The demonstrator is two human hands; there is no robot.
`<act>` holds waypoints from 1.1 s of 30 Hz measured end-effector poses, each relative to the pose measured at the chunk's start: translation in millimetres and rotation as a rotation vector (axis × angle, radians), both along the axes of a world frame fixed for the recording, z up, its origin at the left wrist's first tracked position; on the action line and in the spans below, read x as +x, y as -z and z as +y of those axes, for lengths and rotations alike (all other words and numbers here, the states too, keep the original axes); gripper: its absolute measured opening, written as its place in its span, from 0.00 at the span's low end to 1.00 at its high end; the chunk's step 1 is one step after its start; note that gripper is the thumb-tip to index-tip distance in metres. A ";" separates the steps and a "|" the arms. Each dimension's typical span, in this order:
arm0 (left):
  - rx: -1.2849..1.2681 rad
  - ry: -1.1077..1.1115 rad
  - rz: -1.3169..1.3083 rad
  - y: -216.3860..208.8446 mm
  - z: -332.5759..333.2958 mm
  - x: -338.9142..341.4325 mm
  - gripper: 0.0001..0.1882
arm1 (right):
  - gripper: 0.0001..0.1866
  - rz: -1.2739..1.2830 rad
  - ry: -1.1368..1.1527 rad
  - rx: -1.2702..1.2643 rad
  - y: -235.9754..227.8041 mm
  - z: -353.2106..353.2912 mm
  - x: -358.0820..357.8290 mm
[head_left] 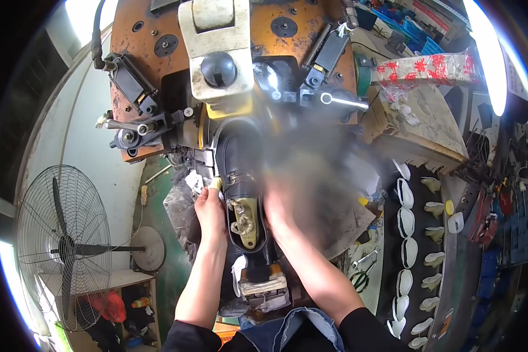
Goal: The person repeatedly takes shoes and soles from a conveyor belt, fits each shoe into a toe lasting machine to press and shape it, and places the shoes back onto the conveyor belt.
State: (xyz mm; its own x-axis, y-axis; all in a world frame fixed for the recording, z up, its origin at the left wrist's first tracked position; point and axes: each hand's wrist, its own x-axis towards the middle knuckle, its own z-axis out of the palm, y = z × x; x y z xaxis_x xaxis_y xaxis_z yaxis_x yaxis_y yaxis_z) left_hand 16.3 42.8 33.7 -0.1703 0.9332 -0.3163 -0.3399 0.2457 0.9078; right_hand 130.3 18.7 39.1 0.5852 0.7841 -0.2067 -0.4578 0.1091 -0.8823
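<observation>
A black loafer (238, 155) with a metal trim across its front sits toe-away in the middle of the machine. Inside its opening shows a yellowish-green shoe last (247, 226) with crumpled material on it. My left hand (210, 206) is closed against the loafer's left side, a small yellow piece (216, 183) showing at its fingertips and white crumpled material (195, 180) beside them. Against the right side lies my right hand (278, 202); its fingers are lost in a grey blur.
An orange machine head (152, 23) with a white-and-yellow central arm (217, 47) stands beyond the loafer. At left is a standing fan (64, 246). White shoe-shaped pieces (405, 220) line the right-hand bench near scissors (362, 278). A padded support (264, 286) sits close to me.
</observation>
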 end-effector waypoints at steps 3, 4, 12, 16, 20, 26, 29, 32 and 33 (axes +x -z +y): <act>-0.014 -0.016 -0.097 14.8 2.8 -1.4 0.07 | 0.11 0.011 -0.002 -0.009 2.3 0.1 0.8; -0.026 -0.031 -0.176 17.5 2.6 -2.0 0.07 | 0.11 0.007 -0.009 -0.020 2.3 -1.1 0.7; 0.043 -0.020 -0.139 20.1 0.5 -2.4 0.05 | 0.12 -0.261 0.072 -0.030 16.2 -1.0 6.8; 0.128 -0.233 0.378 80.9 -3.9 -82.0 0.11 | 0.14 -1.069 -0.005 -0.376 107.8 -15.0 103.3; -0.178 -0.375 0.646 188.5 -22.3 -177.6 0.15 | 0.21 -0.852 -0.189 -1.047 174.7 -25.1 210.3; 0.452 -0.110 1.115 133.0 -95.3 -111.0 0.07 | 0.22 -0.208 -0.237 -0.775 177.4 -57.2 233.4; 0.338 0.276 1.339 215.8 -175.7 -84.4 0.17 | 0.19 -0.838 -0.235 -0.854 165.0 -66.9 214.7; 0.107 0.232 0.869 306.2 -253.9 -110.4 0.20 | 0.19 -1.151 -0.219 -0.796 134.6 -73.3 187.0; 0.032 0.241 0.773 302.4 -257.5 -113.9 0.20 | 0.19 -1.147 -0.260 -0.729 133.0 -78.9 186.4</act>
State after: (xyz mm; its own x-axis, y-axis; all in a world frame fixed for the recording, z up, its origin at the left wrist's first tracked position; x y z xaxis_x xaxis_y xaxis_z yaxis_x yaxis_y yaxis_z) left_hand -97.5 -214.7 -268.6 -0.1231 0.9788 -0.1639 0.4458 0.2021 0.8720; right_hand 316.8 -60.2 -93.9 0.5602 0.8196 -0.1197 0.6199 -0.5107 -0.5957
